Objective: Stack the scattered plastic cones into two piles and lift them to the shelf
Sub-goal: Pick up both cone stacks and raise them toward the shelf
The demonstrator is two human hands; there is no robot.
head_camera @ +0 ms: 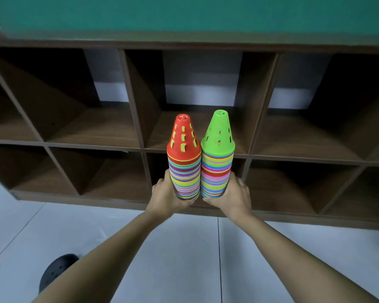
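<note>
Two tall piles of many-coloured plastic cones stand side by side in the air, touching each other. The left pile (184, 162) has a red cone on top, and my left hand (165, 197) grips it low at its base. A green cone tops the right pile (217, 158), with my right hand (234, 194) wrapped around its bottom. Both piles are upright, held in front of the dark wooden cubby shelf (138, 147), level with the edge between its upper and lower middle compartments.
The shelf has two rows of open compartments with nothing in them, under a green wall (184, 14). Grey tiled floor (184, 259) lies below my arms. A black shoe (57, 270) shows at the lower left.
</note>
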